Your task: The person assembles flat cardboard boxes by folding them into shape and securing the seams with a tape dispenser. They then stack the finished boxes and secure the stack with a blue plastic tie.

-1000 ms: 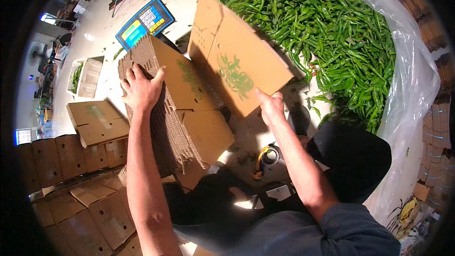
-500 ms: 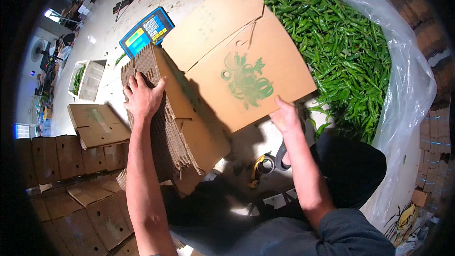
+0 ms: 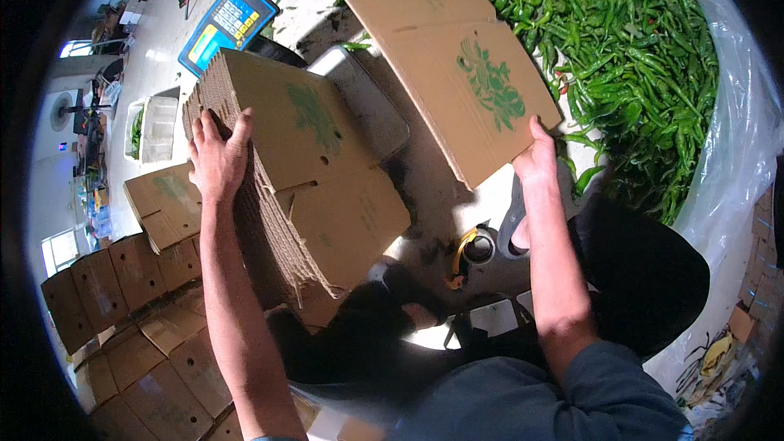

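Observation:
My left hand [image 3: 219, 159] grips a thick stack of flattened cardboard cartons [image 3: 327, 135] across its ridged edges, thumb toward the front sheet and fingers spread over the far side. The stack leans on edge in front of me, and a green print shows on its front sheet. Pinched at its lower right corner, a single flattened carton [image 3: 441, 73] with a green vegetable print hangs from my right hand [image 3: 536, 155]. This carton is tilted in the air, apart from the stack. Some fingers of my right hand are hidden behind it.
Green chili peppers [image 3: 621, 73] lie heaped at the right on clear plastic sheeting [image 3: 747, 114]. A blue scale display [image 3: 229, 24] stands beyond the stack, near a metal platform [image 3: 384, 118]. Tape rolls [image 3: 479, 247] lie near my foot. Cardboard boxes [image 3: 163, 343] and a white crate [image 3: 159, 135] are at left.
My right hand has swung the single carton right, away from the stack, uncovering the stack's printed front sheet and the metal platform. My left hand keeps its hold. The view has shifted slightly.

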A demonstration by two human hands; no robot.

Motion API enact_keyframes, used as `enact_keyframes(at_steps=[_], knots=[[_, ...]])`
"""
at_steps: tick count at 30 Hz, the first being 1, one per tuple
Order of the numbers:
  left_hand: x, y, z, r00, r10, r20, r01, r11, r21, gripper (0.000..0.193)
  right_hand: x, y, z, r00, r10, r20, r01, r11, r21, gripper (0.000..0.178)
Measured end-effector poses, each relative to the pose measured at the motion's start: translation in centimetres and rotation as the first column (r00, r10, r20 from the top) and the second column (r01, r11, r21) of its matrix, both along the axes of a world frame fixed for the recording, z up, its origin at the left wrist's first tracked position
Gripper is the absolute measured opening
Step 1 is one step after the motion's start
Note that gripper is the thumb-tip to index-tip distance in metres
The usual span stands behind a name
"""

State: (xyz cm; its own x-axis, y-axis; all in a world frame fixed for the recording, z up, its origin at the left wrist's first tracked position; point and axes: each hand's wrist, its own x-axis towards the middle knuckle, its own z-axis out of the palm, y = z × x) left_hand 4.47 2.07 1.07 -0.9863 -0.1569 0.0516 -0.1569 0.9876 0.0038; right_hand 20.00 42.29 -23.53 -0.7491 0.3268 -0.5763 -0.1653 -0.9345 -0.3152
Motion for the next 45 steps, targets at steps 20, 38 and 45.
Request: enact_keyframes(at_steps=[20,38,45], knots=[[0.3,-0.7,-0.7,0.999,0.005,-0.049,-0.008,0.998,-0.057,0.102,2.5,-12.9,2.9,0.993,0.118,-0.009,-0.068,0.507,-0.859,0.05],[0.6,0.3,0.5,0.997,0.056,0.057,-0.056,0.998,0.008,0.095,3.1,-23.6,4.4,0.663,0.741,0.11,-0.604,0.615,-0.507,0.033],[0.9,0.7,1.2,0.995,0.054,0.078,-0.051,0.998,-0.039,0.113,2.3,-20.3,7.4,0.185,0.913,0.364,-0.916,0.294,-0.271,0.027]])
